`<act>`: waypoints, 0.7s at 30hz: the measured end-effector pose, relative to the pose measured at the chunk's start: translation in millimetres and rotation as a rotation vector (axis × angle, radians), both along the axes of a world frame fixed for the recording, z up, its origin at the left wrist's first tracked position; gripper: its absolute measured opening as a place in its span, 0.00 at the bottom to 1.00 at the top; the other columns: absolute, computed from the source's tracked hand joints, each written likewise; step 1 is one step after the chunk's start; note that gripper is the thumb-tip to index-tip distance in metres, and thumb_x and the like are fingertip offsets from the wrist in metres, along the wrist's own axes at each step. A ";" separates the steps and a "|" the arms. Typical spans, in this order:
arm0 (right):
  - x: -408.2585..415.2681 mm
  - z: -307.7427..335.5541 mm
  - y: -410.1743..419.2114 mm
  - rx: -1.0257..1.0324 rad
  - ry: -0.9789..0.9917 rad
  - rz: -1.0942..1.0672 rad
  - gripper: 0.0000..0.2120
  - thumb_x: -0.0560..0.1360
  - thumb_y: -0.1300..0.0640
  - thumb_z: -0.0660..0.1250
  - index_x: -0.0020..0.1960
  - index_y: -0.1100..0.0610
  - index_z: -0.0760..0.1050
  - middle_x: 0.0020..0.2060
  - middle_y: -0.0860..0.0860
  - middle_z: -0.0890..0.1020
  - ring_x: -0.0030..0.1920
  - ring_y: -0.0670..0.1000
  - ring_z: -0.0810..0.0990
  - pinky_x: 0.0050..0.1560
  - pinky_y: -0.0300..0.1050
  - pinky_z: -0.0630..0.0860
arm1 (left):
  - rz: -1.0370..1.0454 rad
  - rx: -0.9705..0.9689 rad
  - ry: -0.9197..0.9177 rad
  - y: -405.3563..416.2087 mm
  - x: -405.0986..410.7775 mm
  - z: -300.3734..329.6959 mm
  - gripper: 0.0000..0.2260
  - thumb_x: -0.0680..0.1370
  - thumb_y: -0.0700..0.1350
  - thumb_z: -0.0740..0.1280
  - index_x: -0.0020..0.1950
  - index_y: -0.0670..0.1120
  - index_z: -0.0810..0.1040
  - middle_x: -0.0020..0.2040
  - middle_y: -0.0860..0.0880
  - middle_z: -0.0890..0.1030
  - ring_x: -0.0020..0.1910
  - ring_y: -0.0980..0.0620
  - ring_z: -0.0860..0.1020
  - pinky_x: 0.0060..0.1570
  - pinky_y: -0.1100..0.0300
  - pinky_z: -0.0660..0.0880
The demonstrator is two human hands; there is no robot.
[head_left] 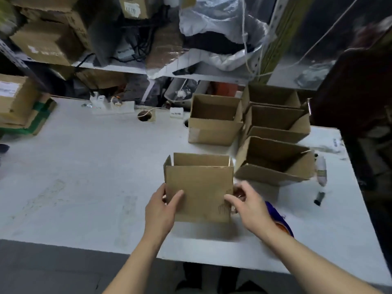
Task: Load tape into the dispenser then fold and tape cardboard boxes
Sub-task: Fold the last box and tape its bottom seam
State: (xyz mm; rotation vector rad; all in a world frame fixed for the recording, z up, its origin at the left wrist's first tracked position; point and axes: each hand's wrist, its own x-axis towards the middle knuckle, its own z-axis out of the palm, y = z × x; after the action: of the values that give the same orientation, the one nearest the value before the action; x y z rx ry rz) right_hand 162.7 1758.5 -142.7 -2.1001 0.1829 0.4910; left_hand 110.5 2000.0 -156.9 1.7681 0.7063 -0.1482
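Cardboard box point(199, 187) on white table point(84, 166)

Packing storeroom (cluttered): stacked cartons point(48, 42), shelf point(118, 67), worktable point(89, 166).

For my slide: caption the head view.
Both hands, left and right, hold an open box upright on the table.

view: just the one head cam, worn up top, wide-angle
facing: forward and down at the worktop point(84, 166), shelves at 12 o'clock
distance: close, forearms coming in from 6 o'clock
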 end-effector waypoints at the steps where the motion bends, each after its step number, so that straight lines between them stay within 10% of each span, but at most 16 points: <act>1: -2.9 4.6 -9.7 0.026 -0.012 -0.012 0.07 0.78 0.52 0.75 0.51 0.47 0.77 0.45 0.46 0.84 0.46 0.48 0.83 0.43 0.41 0.81 | 0.012 -0.008 0.001 -7.6 0.9 1.9 0.07 0.80 0.58 0.70 0.58 0.65 0.80 0.52 0.65 0.84 0.53 0.63 0.81 0.50 0.61 0.78; 8: -37.6 25.3 -52.5 -0.028 -0.219 0.184 0.22 0.76 0.41 0.73 0.67 0.31 0.70 0.66 0.34 0.66 0.70 0.43 0.64 0.70 0.42 0.65 | 0.068 -0.166 0.132 -36.2 -6.3 -5.1 0.16 0.84 0.61 0.62 0.56 0.52 0.83 0.53 0.54 0.85 0.54 0.51 0.82 0.48 0.54 0.77; 15: -53.8 31.7 -53.6 0.122 0.054 -0.022 0.60 0.64 0.32 0.80 0.81 0.35 0.44 0.75 0.38 0.59 0.73 0.45 0.63 0.75 0.52 0.67 | -0.014 -0.225 0.229 -71.2 -11.8 -29.3 0.20 0.81 0.63 0.64 0.68 0.53 0.73 0.65 0.51 0.80 0.60 0.49 0.82 0.59 0.45 0.81; 21: -51.8 13.2 -46.8 -0.085 0.027 -0.108 0.53 0.68 0.33 0.77 0.82 0.41 0.49 0.71 0.47 0.64 0.73 0.53 0.63 0.74 0.60 0.68 | -0.341 -0.059 0.160 -110.6 -6.7 -4.2 0.14 0.83 0.56 0.58 0.62 0.62 0.81 0.62 0.61 0.82 0.61 0.57 0.80 0.63 0.52 0.78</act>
State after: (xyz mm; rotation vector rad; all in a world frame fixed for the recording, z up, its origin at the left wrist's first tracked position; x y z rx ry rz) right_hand 110.9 1711.7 -129.6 -2.1534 0.3363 0.4539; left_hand 103.7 1889.4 -161.1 1.8220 0.5025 -0.5411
